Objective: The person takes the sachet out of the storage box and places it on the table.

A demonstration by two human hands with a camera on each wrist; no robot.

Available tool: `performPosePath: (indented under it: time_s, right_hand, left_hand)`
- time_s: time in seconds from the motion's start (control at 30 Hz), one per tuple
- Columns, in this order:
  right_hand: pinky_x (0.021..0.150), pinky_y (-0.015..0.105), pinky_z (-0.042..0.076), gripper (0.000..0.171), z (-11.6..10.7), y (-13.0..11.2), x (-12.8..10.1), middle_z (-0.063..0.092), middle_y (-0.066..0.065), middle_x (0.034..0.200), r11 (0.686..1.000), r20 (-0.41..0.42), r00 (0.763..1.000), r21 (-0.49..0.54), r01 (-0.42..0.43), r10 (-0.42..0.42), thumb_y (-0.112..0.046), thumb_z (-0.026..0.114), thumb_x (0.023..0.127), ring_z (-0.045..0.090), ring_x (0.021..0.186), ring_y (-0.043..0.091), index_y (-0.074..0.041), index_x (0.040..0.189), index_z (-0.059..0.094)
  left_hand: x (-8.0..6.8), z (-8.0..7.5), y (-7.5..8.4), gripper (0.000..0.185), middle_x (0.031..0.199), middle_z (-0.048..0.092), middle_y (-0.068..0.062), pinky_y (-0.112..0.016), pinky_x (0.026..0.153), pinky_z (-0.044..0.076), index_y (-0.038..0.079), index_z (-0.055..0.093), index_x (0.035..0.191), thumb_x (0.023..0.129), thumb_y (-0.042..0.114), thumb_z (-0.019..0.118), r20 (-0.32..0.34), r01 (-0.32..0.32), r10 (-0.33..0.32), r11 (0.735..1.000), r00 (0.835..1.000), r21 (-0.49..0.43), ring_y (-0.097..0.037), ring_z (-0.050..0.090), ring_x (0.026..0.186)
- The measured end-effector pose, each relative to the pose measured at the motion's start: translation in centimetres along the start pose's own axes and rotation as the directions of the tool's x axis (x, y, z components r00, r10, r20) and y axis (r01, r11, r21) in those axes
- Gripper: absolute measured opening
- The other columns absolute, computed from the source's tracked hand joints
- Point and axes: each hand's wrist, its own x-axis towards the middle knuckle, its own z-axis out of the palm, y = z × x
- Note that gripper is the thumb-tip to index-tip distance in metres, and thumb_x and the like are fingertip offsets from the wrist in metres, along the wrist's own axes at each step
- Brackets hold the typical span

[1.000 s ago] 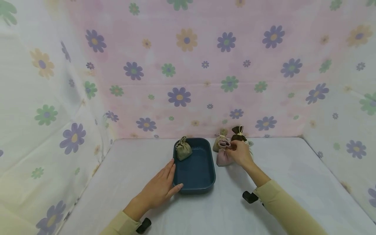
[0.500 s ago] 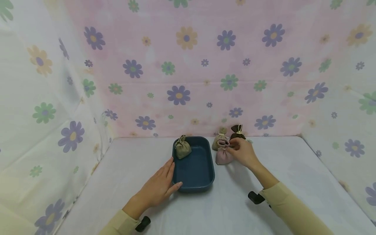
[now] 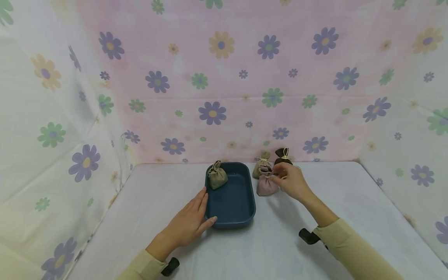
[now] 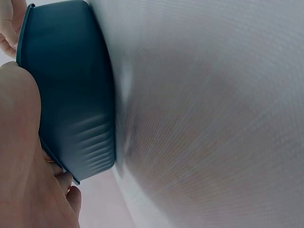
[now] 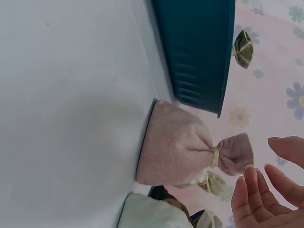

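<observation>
My left hand (image 3: 187,223) rests along the left side of a blue rectangular tray (image 3: 232,224), fingers straight at its rim and thumb at the near corner. A green drawstring pouch (image 3: 218,177) sits in the tray's far left corner. Right of the tray, a pink cloth pouch (image 3: 267,186) stands upright on the table. My right hand (image 3: 293,182) hovers at its gathered top. In the right wrist view the thumb and fingers (image 5: 254,192) are spread apart beside the pink pouch's (image 5: 178,142) mouth, with nothing between them.
Behind the pink pouch stand a tan pouch (image 3: 258,171) and a dark brown pouch (image 3: 282,154). A pale green pouch (image 5: 151,213) shows low in the right wrist view, mostly hidden by my hand in the head view. Flowered cloth walls (image 3: 238,89) enclose the white table (image 3: 157,186).
My right hand has shifted slightly right, its fingers coming off the pink pouch, which now stands straighter. The left hand and the tray keep their places.
</observation>
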Motion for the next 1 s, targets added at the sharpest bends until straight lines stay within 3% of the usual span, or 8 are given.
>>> performPosePath:
  time_s: [0.47, 0.7, 0.87, 1.0]
  right_hand:
    - [0.087, 0.043, 0.058, 0.031, 2.4, -1.9, 0.7, 0.068, 0.022, 0.114, 0.995, 0.073, 0.996, 0.092, 0.034, -0.041, -0.007, 0.075, 0.092, 0.066, 0.095, 0.027, 0.004, 0.120, 0.067]
    - [0.085, 0.044, 0.057, 0.028, 3.7, -2.9, 1.6, 0.069, 0.018, 0.109, 0.992, 0.109, 0.989, 0.090, 0.087, -0.096, -0.010, 0.077, 0.091, 0.067, 0.094, 0.028, -0.001, 0.116, 0.068]
    - [0.085, 0.045, 0.058, 0.026, 4.9, -3.0, 2.5, 0.067, 0.020, 0.111, 0.984, 0.138, 0.978, 0.109, 0.142, -0.157, -0.010, 0.076, 0.092, 0.068, 0.095, 0.030, 0.001, 0.115, 0.067]
    - [0.087, 0.045, 0.057, 0.026, 5.7, -3.3, 3.1, 0.067, 0.022, 0.113, 0.978, 0.172, 0.968, 0.129, 0.163, -0.184, -0.009, 0.074, 0.093, 0.068, 0.097, 0.030, 0.001, 0.116, 0.067]
  left_hand:
    - [0.0, 0.2, -0.2, 0.089, 0.170, 0.007, -0.021, -0.053, 0.121, 0.028, -0.009, 0.023, 0.159, 0.106, 0.063, 0.032, -0.015, -0.005, 0.005, 1.000, 1.000, -0.021, -0.035, 0.017, 0.156]
    - [0.1, 0.1, -0.2, 0.092, 0.171, 0.003, -0.020, -0.047, 0.124, 0.023, -0.006, 0.018, 0.161, 0.105, 0.067, 0.025, 0.024, 0.012, -0.012, 1.000, 1.000, 0.013, -0.031, 0.010, 0.158]
    - [0.1, 0.1, -0.2, 0.090, 0.170, 0.008, -0.022, -0.051, 0.122, 0.026, -0.009, 0.022, 0.159, 0.106, 0.064, 0.031, -0.010, -0.007, 0.006, 1.000, 1.000, -0.014, -0.035, 0.016, 0.156]
    - [0.0, -0.1, 0.0, 0.090, 0.170, 0.008, -0.023, -0.051, 0.122, 0.026, -0.009, 0.021, 0.159, 0.107, 0.063, 0.030, 0.000, -0.004, 0.004, 1.000, 1.000, -0.005, -0.035, 0.016, 0.156]
